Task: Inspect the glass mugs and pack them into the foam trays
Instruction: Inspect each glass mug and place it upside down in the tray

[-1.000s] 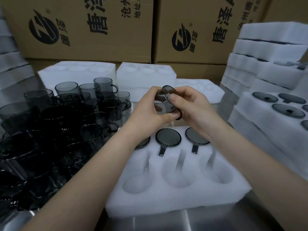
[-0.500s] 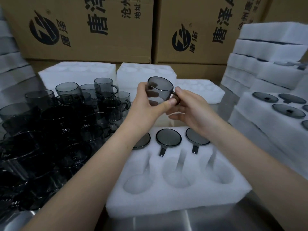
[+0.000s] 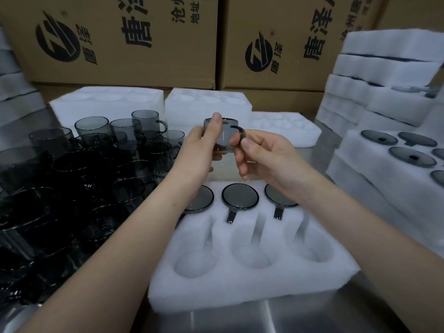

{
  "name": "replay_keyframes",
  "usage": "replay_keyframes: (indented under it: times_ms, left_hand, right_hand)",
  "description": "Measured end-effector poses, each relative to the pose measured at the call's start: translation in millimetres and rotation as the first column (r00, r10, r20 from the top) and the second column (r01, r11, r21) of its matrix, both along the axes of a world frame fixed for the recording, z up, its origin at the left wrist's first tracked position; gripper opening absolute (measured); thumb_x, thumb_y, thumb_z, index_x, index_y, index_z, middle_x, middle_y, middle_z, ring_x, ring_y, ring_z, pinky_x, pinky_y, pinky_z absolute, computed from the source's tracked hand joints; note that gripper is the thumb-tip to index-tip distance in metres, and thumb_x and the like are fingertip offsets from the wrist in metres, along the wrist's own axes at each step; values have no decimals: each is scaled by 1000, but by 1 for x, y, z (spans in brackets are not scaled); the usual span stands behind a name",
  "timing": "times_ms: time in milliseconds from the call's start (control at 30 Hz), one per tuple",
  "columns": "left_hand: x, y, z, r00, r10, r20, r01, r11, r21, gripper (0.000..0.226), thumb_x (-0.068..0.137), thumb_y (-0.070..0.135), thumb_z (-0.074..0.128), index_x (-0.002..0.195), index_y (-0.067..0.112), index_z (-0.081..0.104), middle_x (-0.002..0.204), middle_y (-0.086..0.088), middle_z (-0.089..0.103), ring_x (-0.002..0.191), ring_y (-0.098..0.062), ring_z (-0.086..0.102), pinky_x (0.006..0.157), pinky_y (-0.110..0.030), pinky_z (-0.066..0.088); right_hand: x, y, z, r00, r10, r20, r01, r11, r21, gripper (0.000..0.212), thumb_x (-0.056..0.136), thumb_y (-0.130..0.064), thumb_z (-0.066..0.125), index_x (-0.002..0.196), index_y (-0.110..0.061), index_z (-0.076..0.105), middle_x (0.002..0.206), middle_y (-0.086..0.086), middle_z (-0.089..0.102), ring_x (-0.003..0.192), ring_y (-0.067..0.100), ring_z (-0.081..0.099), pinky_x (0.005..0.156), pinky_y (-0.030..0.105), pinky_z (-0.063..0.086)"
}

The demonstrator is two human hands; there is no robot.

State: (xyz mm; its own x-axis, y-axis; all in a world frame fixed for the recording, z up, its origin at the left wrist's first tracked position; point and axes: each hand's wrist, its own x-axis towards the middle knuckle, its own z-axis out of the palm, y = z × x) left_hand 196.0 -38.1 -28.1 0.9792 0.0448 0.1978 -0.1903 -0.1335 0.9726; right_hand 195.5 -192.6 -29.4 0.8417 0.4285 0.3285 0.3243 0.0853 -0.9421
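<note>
Bkgd cartons (image 3: pixel 115 56) "唐泽"; mug (image 3: pixel 224 138) midair

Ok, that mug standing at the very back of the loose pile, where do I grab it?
Probably by its handle, coming from the right. The mug stands upright, handle loop jutting right into open space, while other mugs crowd its front and left.

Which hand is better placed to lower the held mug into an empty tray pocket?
Probably the left hand: its grip wraps the mug body, while the right hand only pinches the handle.
</note>
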Motion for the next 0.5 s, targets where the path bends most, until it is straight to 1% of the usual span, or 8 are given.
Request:
replay_keyframes:
  times_ms: [67, 167, 233, 300, 333, 400, 467, 500]
  left_hand:
    - [2, -1, 0, 1000, 5, -15, -4, 998, 62, 62, 94, 65, 30, 114, 16, 62, 103, -3, 71, 90, -17, 69, 82, -38, 52]
    - [2, -1, -2, 1000, -18, -21, 20, 996, 88, 58, 95, 63, 32, 113, 17, 62, 101, -1, 71, 87, -16, 70, 86, -41, 54]
    - [1, -2, -2, 999, -29, -21, 31, 995, 95, 51, 94, 62, 37, 109, 19, 59, 105, 1, 69, 89, -15, 69, 89, -44, 53]
    - [0, -3, -3, 1000, -24, -12, 26, 993, 111, 45, 92, 60, 45, 106, 19, 57, 106, 1, 68, 92, -14, 68, 92, -44, 52]
    - [-1, -3, -4, 1000, -18, -4, 19, 993, 114, 43, 92, 58, 48, 105, 18, 56, 106, 0, 67, 95, -15, 67, 93, -43, 51]
    - [-1, -3, -4, 999, -14, 28, 11, 994, 110, 38, 91, 52, 55, 105, 18, 56, 107, 0, 67, 99, -15, 64, 92, -40, 50]
    - [-3, -3, -4, 996, -20, 89, 10, 993, 119, 33, 90, 45, 61, 107, 16, 59, 106, -1, 66, 95, -13, 61, 86, -35, 47]
    - [-3, -3, -4, 992, -23, 126, 5, 990, 138, 33, 89, 42, 63, 107, 14, 61, 107, -6, 65, 92, -15, 59, 84, -36, 46]
  right_hand:
    - [1, 0, -1, 990, -99, 96, 102, 994, -25, 23, 101, -7, 45, 94, -15, 66, 64, -6, 55, 54, 12, 49, 57, 21, 45]
    - [4, -1, -2, 963, -213, 165, 223, 974, -49, 24, 100, -15, 49, 88, -19, 69, 59, -4, 50, 51, 13, 45, 58, 19, 42]
    - [7, -2, -2, 958, -247, 148, 257, 965, -52, 24, 95, -28, 51, 79, -22, 67, 55, 0, 44, 51, 16, 42, 60, 23, 37]
    - [9, -2, -2, 961, -258, 101, 263, 964, -43, 29, 90, -38, 49, 70, -21, 62, 54, -2, 39, 52, 17, 40, 62, 31, 31]
    - [10, -1, -2, 964, -253, 76, 257, 965, -44, 33, 91, -41, 48, 65, -23, 60, 54, -4, 38, 52, 17, 41, 63, 33, 30]
    - [11, -2, -3, 971, -239, 28, 240, 969, -56, 44, 94, -44, 44, 56, -26, 56, 53, -8, 37, 52, 15, 43, 63, 31, 33]
    - [11, -1, -2, 966, -258, -8, 256, 963, -83, 53, 96, -47, 42, 48, -26, 52, 53, -7, 35, 51, 14, 43, 61, 26, 36]
    - [11, -1, -2, 959, -283, -14, 280, 954, -106, 58, 98, -48, 42, 45, -26, 49, 51, -6, 34, 51, 14, 43, 61, 25, 37]
